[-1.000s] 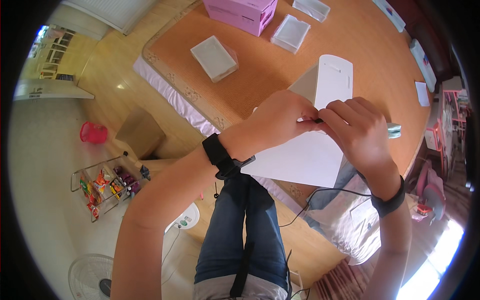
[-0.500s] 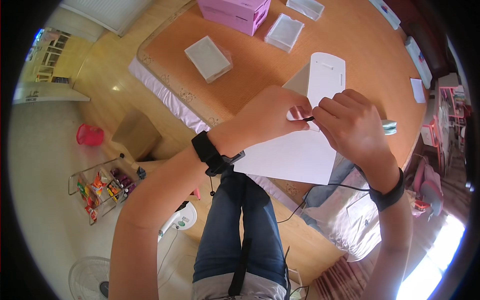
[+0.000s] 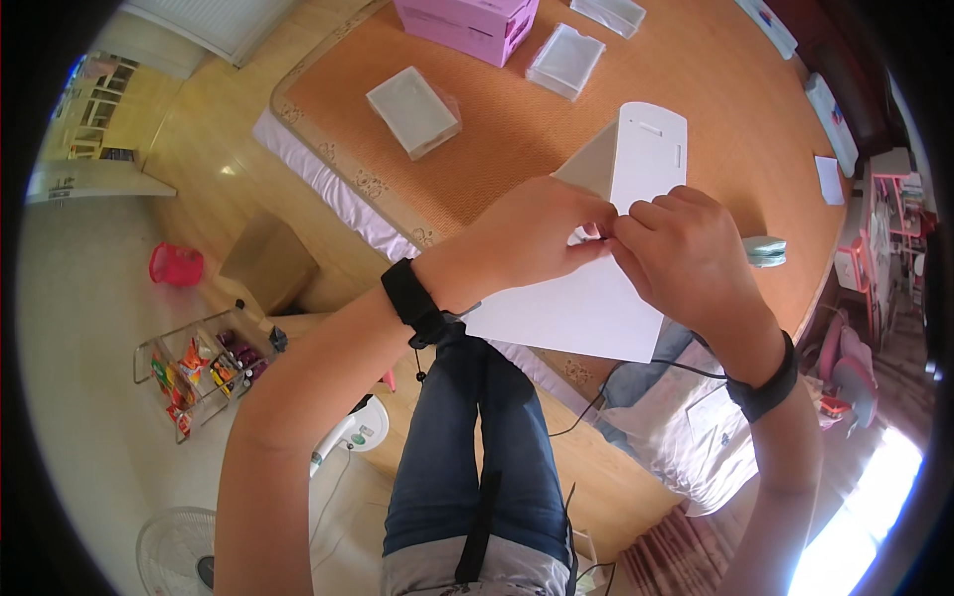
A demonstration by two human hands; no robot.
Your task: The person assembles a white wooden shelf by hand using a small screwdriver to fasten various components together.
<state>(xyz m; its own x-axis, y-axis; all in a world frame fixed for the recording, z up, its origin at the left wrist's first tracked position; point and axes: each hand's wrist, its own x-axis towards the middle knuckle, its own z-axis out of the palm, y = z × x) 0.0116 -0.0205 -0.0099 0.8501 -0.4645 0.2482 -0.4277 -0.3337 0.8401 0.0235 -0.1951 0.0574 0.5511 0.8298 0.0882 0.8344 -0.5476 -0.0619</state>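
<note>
Above the bed's orange-brown mat, my left hand [image 3: 542, 226] and my right hand [image 3: 686, 256] meet with their fingertips together. Both are closed in a pinch around a small black piece [image 3: 604, 238], mostly covered by the fingers; its kind cannot be made out. Directly beneath them lies a large white panel-like piece [image 3: 566, 316]. Its far end is a white rounded panel [image 3: 648, 154] with narrow slots, and a shaded beige side shows beside it. My hands hide the middle of this white piece. A black strap goes round each wrist.
Clear-wrapped white trays [image 3: 412, 111] and a pink box [image 3: 467, 30] are on the mat [image 3: 497, 139]. A pale green packet [image 3: 765, 251] lies right of my hands. Near the bed's front edge is a pile of cloth [image 3: 696, 427]. A wire cart [image 3: 199, 372] stands left.
My fingertips have drawn closer together, and the black piece between them is now more hidden. My right hand has shifted slightly left. The white panels stay about where they were.
</note>
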